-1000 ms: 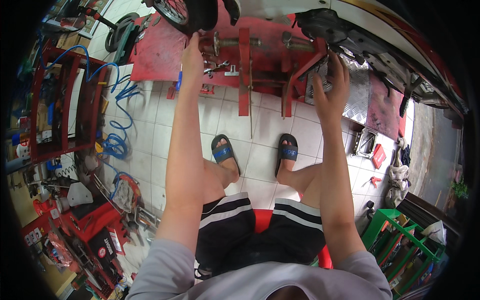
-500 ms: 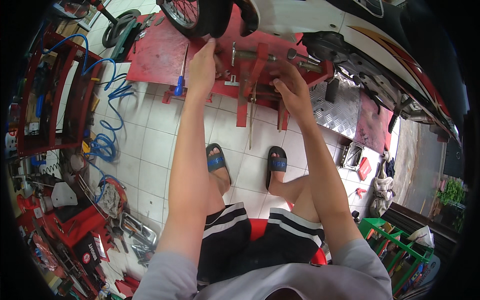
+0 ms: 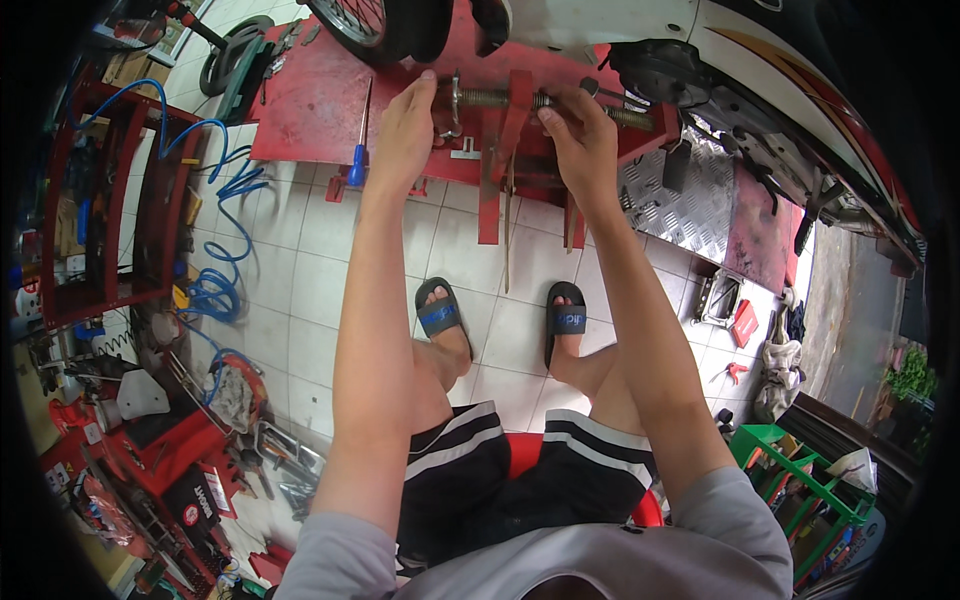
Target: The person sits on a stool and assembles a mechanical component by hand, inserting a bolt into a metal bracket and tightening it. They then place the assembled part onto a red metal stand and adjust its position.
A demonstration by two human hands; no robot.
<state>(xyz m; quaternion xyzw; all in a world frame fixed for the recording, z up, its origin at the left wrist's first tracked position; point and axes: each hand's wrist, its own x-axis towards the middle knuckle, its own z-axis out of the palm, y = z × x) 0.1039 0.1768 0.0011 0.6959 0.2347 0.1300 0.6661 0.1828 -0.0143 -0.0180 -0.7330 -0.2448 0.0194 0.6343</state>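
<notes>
A red metal frame [image 3: 518, 108] like a vise stands at the edge of the red bench, with a threaded rod [image 3: 482, 97] running sideways through it. At the rod's left end is an upright metal piece [image 3: 456, 104]. My left hand [image 3: 402, 135] is closed beside that piece; its fingertips are turned away, and what they grip is hidden. On the other side of the frame, my right hand [image 3: 582, 135] pinches the rod with thumb and fingers. A screwdriver with a blue handle [image 3: 357, 165] lies left of my left hand.
The red bench [image 3: 300, 110] carries a motorcycle [image 3: 690, 60] whose wheel [image 3: 370, 25] overhangs behind my left hand. A coiled blue air hose [image 3: 215, 290] and a red shelf rack [image 3: 100, 200] stand at left. A green crate [image 3: 790, 470] is at lower right.
My right hand has moved up onto the rod, its fingers closing there. My left hand has shifted slightly. The whole view has tilted a little.
</notes>
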